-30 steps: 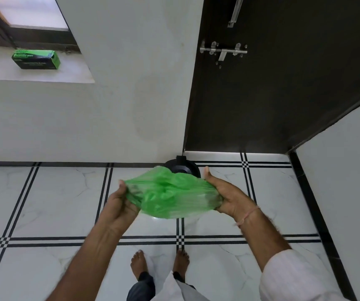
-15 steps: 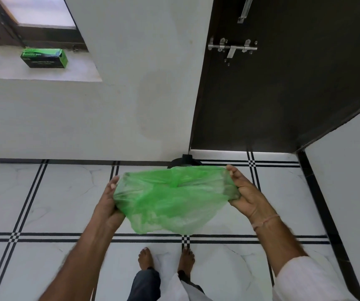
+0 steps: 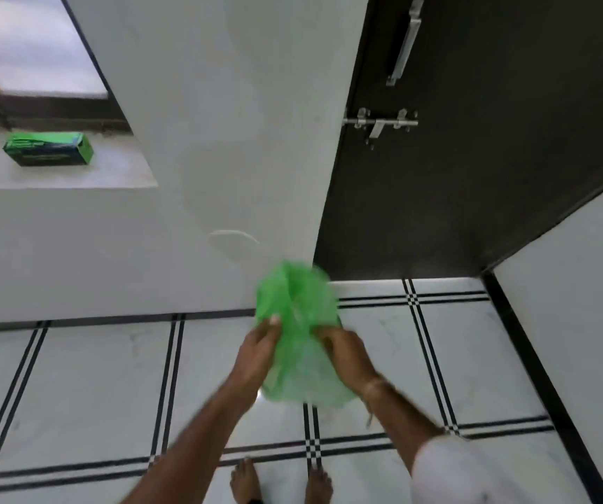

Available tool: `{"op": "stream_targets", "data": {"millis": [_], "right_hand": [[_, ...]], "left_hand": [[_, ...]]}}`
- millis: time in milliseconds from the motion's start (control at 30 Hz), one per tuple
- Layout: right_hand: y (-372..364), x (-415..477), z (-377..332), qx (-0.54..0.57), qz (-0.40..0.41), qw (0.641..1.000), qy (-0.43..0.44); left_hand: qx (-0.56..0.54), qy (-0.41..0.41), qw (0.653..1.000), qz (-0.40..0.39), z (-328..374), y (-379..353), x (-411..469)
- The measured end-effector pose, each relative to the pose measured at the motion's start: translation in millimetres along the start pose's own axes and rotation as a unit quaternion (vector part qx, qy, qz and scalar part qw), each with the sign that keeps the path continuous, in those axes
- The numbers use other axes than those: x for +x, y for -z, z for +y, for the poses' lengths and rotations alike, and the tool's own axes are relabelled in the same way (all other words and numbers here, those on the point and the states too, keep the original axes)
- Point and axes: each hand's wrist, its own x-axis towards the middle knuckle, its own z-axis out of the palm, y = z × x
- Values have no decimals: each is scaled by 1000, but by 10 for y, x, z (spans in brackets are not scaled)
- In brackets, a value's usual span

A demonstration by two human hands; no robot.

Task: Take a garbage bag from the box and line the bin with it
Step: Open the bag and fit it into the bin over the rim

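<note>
Both hands hold 1 green garbage bag (image 3: 300, 343) in front of the body, above the tiled floor (image 3: 92, 387). The left hand (image 3: 256, 354) is closed on the bag's left edge, thumb pressed against the film and fingers curled behind it. The right hand (image 3: 347, 354) is closed on the bag's right edge, fingers gathered into the plastic. The 2 grip points sit close together, so the bag is bunched between them rather than spread. Above the grips, a loose, puffed portion of the bag rises toward the base of the wall (image 3: 220, 140). Below the grips, the rest of the film hangs down between the wrists. The bag is motion-blurred, so its opening cannot be located.

The bin cannot be made out; the bag covers the floor area directly ahead of the grips.

Far up and to the left of the grips, the green garbage bag box (image 3: 49, 148) lies flat on the window ledge (image 3: 118, 172), well apart from both hands. Up and to the right of the grips stands a dark door (image 3: 493, 158) with a metal latch (image 3: 380, 122). Below the grips, 2 bare feet (image 3: 282, 483) rest on the floor. A white sleeve (image 3: 467, 467) covers the right upper forearm.
</note>
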Motion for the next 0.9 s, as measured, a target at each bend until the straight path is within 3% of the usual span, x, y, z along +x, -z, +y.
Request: {"op": "stream_targets", "data": {"millis": [67, 133, 200, 267, 433, 533, 767, 900], "right_hand": [[-74, 106, 277, 107, -82, 988, -70], [-38, 128, 340, 207, -103, 966, -113], [13, 198, 395, 325, -109, 926, -157], [40, 249, 385, 410, -91, 891, -171], [-32, 260, 397, 454, -63, 874, -160], [-107, 207, 393, 421, -41, 891, -163], [-270, 66, 367, 424, 31, 893, -147], [-314, 57, 422, 366, 59, 917, -146]], "left_hand": [[-60, 90, 994, -31, -247, 197, 111], [-105, 151, 982, -29, -310, 305, 150], [-166, 150, 974, -20, -335, 437, 238], [-146, 109, 983, -11, -367, 549, 330], [-134, 78, 988, -23, -597, 628, 382], [-114, 72, 991, -25, -774, 626, 370], [-12, 26, 998, -59, -969, 613, 450], [58, 5, 995, -76, -974, 596, 566]]}}
